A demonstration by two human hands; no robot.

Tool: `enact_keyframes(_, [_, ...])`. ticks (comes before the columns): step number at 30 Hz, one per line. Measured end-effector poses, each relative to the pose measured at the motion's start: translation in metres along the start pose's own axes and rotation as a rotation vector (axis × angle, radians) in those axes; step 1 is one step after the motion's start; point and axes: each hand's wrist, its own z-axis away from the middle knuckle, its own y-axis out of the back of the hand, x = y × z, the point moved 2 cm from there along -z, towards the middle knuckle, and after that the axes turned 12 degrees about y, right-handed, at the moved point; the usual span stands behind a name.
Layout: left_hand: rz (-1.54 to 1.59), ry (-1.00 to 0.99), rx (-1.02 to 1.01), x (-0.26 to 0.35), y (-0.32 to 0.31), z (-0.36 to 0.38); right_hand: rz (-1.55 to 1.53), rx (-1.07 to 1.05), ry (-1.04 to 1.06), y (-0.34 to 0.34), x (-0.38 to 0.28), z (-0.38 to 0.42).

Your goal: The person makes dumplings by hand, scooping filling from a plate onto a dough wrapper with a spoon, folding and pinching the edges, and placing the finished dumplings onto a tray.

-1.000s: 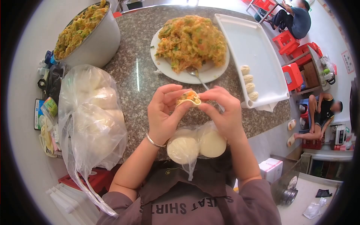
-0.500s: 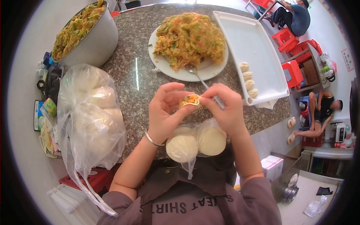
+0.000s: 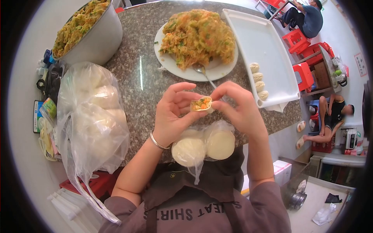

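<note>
Cupped in my left hand is a dumpling, its wrapper open at the top over orange and green filling. The thumb and fingers of my right hand pinch the wrapper's right edge. Below my hands, two stacks of round dumpling wrappers lie in clear plastic at the table's near edge. Beyond them stands a white plate heaped with chopped filling. A metal spoon rests on the plate, its handle partly hidden behind my right hand.
A white tray on the right holds several pleated dumplings. At left are a large metal pot of filling and a plastic bag of pale rounded lumps. Two people sit farther off at right, near red stools.
My hands have shifted slightly to the right with the dumpling. The right hand has turned a little, and more of the filling shows.
</note>
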Motion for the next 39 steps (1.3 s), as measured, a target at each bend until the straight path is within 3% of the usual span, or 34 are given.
enact_keyframes(10, [-0.114, 0.095, 0.130, 0.002, 0.002, -0.001, 0.298, 0.038, 0.258, -0.008, -0.002, 0.004])
enact_keyframes(14, [-0.028, 0.060, 0.081, 0.002, 0.004, -0.001, 0.255, 0.086, 0.231, -0.003, 0.003, 0.003])
enact_keyframes(16, [-0.018, 0.069, 0.056, 0.003, 0.002, -0.001, 0.020, -0.073, -0.018, 0.003, 0.002, 0.000])
enact_keyframes(27, [-0.095, 0.028, 0.127, 0.001, 0.003, 0.000, 0.285, 0.042, 0.210, -0.010, -0.003, 0.003])
enact_keyframes(33, [-0.328, -0.167, 0.164, 0.005, 0.002, 0.002, 0.261, 0.142, 0.194, -0.018, 0.005, 0.008])
enact_keyframes(35, [-0.431, -0.371, 0.182, 0.007, 0.003, 0.003, 0.242, 0.186, 0.179, -0.021, 0.003, 0.008])
enact_keyframes(37, [-0.416, -0.384, 0.203, 0.004, 0.003, 0.002, 0.085, 0.225, 0.100, -0.022, 0.000, 0.007])
enact_keyframes(39, [-0.400, -0.399, 0.222, 0.003, 0.004, 0.002, 0.116, 0.218, 0.128, -0.022, -0.002, 0.006])
